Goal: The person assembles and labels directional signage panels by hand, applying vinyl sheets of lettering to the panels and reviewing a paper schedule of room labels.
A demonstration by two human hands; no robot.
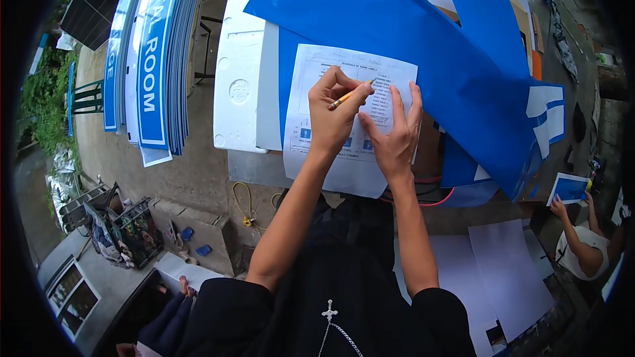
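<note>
A printed white sheet (304, 102) with a schedule of room labels lies over blue sheeting (370, 13) and a white foam box (238, 73). My left hand (397, 129) rests on the sheet's right part, fingers spread, holding nothing. Just left of it, my right hand (338, 109) is closed around a short yellow pencil (341, 100). The pencil's tip is near the printed list in the sheet's upper right. My wrists cross over the lower part of the sheet and hide some of its print.
Stacked blue signs (155, 59) stand at the upper left. A person (585, 248) at the right holds a blue panel (570, 188). Another person's legs (169, 317) show at the lower left. White sheets (509, 271) lie at the lower right, and a concrete block (192, 231) sits left.
</note>
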